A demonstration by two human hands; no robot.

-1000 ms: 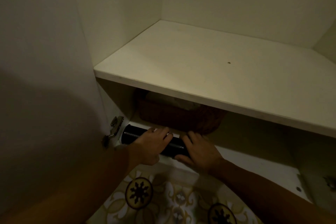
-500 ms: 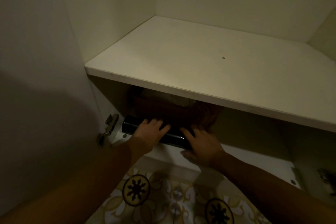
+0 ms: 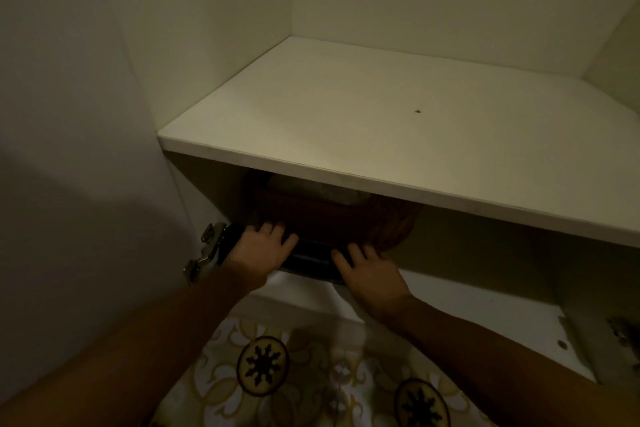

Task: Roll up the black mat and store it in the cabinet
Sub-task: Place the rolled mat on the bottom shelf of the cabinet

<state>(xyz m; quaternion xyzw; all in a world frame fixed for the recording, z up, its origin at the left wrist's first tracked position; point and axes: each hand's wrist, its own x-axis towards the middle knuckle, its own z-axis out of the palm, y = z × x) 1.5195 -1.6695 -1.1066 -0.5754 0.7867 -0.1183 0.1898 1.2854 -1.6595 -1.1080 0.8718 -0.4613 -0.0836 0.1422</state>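
No readable text, label, brand, number or sign shows on anything here.

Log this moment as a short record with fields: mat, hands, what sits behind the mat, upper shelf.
mat: black rolled mat lying across the front of the lower compartment
left hand: left hand flat on the roll, fingers spread
right hand: right hand flat on the roll
behind mat: brown woven basket, appears to touch the roll
upper shelf: white shelf, one small dark speck
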